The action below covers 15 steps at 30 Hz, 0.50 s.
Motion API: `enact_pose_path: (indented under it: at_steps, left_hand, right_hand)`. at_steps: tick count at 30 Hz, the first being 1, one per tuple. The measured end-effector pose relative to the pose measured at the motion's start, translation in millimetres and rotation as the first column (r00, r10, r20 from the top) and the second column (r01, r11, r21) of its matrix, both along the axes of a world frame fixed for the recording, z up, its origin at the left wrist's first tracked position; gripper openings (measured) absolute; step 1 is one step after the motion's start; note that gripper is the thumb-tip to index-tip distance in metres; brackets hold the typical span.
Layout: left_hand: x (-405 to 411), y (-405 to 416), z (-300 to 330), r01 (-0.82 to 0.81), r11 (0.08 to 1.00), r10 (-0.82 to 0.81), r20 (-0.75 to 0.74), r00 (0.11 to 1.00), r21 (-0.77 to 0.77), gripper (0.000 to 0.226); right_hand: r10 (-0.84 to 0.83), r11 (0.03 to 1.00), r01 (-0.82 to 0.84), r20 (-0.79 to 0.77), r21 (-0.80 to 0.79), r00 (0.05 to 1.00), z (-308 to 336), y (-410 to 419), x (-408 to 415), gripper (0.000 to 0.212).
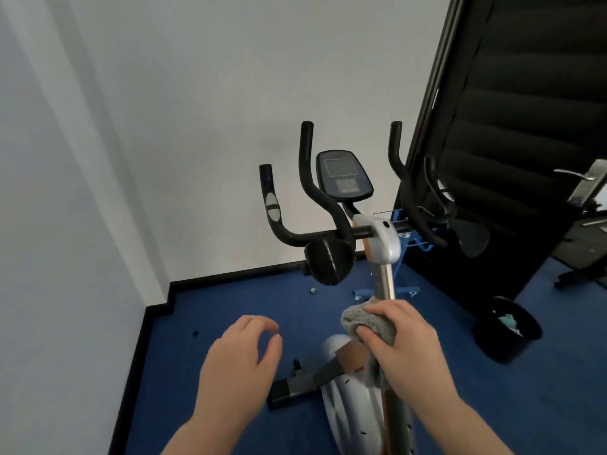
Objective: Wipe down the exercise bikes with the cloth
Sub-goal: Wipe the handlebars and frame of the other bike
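On the near post, right hand clamps the cloth; left hand hangs loosely curled, empty. A loose tail might snag.

A grey fluffy cloth, bunched up, wraps the upright metal post of the silver exercise bike, lower centre-right of the frame; black handlebars and console rise above.

One exercise bike, one grey cloth, two hands, one black bin, one door.
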<state>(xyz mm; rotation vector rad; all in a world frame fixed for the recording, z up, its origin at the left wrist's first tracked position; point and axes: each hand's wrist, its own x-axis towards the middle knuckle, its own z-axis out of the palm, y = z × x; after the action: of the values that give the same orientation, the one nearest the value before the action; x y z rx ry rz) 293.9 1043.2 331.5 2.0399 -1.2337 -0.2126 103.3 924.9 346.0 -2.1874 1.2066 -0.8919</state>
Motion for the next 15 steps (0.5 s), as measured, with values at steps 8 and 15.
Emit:
enact_pose_path:
  at_steps: [8, 15]
  left_hand:
    - [23, -74, -20, 0.024, 0.994, -0.057, -0.339, 0.939, -0.102, 0.018]
    - [57, -151, -10, 0.115, 0.978, -0.176, -0.382, 0.908, -0.177, 0.025]
  right_hand:
    - [0.038, 0.997, -0.035, 0.038, -0.075, 0.999, 0, -67, 69, 0.018]
    - [-0.006, 0.999, 0.008, 0.067, -0.031, 0.998, -5, -92, 130, 0.026]
